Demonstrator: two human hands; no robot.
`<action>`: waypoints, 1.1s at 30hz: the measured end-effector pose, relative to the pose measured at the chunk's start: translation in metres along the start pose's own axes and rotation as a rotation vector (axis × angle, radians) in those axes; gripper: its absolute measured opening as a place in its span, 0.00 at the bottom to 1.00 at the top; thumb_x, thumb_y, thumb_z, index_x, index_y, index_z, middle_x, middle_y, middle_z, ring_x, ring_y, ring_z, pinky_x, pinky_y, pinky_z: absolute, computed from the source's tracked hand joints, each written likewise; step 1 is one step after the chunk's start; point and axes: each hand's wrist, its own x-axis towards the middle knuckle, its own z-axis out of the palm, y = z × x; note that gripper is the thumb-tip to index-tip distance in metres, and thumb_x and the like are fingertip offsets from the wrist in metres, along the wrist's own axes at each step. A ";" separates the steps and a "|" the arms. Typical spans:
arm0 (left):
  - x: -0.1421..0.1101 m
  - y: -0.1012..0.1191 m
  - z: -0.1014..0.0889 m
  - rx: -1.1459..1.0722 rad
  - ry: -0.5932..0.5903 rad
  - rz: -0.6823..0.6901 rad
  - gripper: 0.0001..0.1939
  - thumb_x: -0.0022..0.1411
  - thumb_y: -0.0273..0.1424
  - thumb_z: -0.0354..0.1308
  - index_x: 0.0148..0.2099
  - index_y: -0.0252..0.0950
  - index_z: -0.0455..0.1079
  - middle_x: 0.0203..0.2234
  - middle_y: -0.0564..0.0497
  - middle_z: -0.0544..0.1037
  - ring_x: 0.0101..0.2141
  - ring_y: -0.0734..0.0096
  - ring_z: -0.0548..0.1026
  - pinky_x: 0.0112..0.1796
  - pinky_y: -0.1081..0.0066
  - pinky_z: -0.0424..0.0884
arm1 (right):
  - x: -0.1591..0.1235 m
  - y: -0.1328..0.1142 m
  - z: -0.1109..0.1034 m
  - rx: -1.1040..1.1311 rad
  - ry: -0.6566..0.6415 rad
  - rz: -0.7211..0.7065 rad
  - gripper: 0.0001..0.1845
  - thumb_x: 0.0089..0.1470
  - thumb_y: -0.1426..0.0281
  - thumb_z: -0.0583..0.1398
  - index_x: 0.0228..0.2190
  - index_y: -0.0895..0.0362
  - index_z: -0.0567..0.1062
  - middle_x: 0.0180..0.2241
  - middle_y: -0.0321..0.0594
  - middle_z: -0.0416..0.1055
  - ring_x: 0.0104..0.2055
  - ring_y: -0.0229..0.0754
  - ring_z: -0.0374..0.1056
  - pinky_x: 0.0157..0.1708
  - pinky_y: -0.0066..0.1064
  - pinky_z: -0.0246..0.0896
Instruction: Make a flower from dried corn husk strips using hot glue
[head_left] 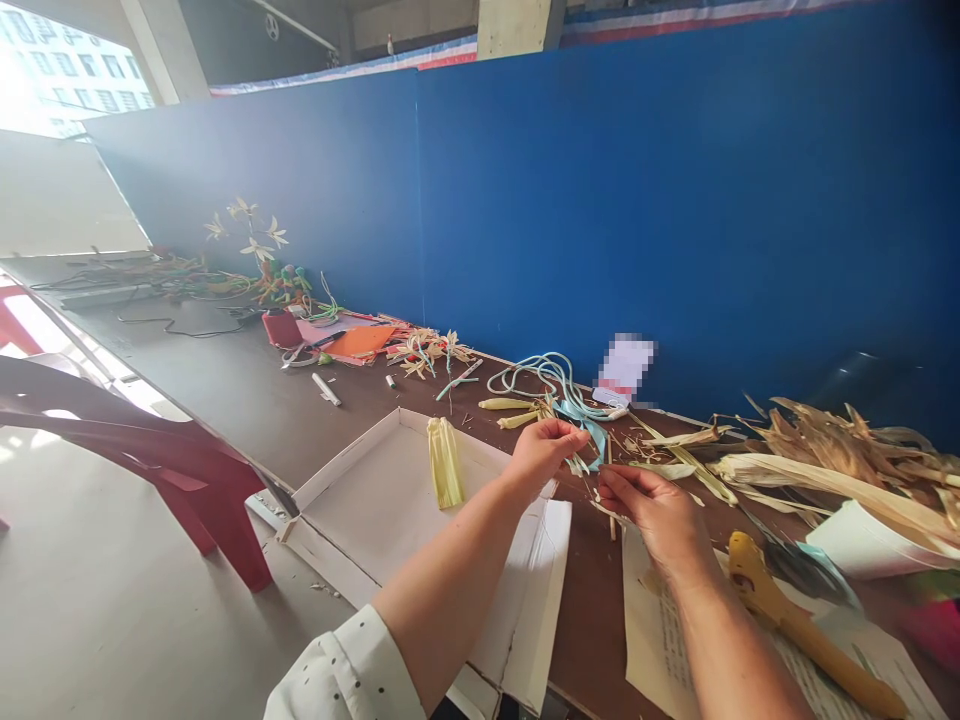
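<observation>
Over the table's near edge, my left hand [551,446] has its thumb and fingers pinched together. Close by on the right, my right hand [651,508] is pinched too, its fingertips pointing at the left ones. Whatever they hold is too thin to make out. Behind the fingertips lies a light blue ribbon [598,445], beside rolled pale husk pieces [510,404] and thin scraps. A pleated yellow-green strip of corn husk [446,465] rests in the shallow white cardboard box [397,428] left of my hands.
Dried corn husks [847,450] spill over a white cup [862,540] at right. A yellow-handled tool [806,620] lies on printed paper [652,620]. Light blue cord [540,372], husk flowers [420,352] and orange paper [364,340] line the blue partition [600,200]. A red chair [180,460] stands left.
</observation>
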 end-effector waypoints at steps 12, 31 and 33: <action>0.003 -0.003 -0.002 -0.189 0.036 -0.215 0.15 0.46 0.33 0.69 0.27 0.30 0.66 0.20 0.54 0.69 0.19 0.86 0.61 0.20 0.79 0.56 | 0.001 0.003 -0.004 -0.102 0.028 0.052 0.21 0.41 0.53 0.66 0.33 0.53 0.80 0.26 0.39 0.77 0.29 0.46 0.74 0.30 0.35 0.71; 0.003 -0.009 0.000 0.313 0.086 -0.168 0.34 0.47 0.61 0.55 0.35 0.32 0.70 0.22 0.51 0.73 0.18 0.78 0.65 0.19 0.75 0.59 | -0.005 -0.001 -0.003 -0.369 0.093 -0.107 0.24 0.44 0.46 0.62 0.33 0.53 0.79 0.23 0.40 0.76 0.26 0.48 0.73 0.29 0.35 0.65; 0.005 -0.013 -0.001 0.432 0.081 -0.147 0.34 0.49 0.62 0.51 0.26 0.32 0.70 0.14 0.52 0.67 0.17 0.78 0.63 0.20 0.74 0.58 | -0.005 0.001 -0.003 -0.403 0.069 -0.140 0.23 0.46 0.48 0.61 0.34 0.53 0.80 0.24 0.40 0.76 0.27 0.48 0.73 0.30 0.35 0.64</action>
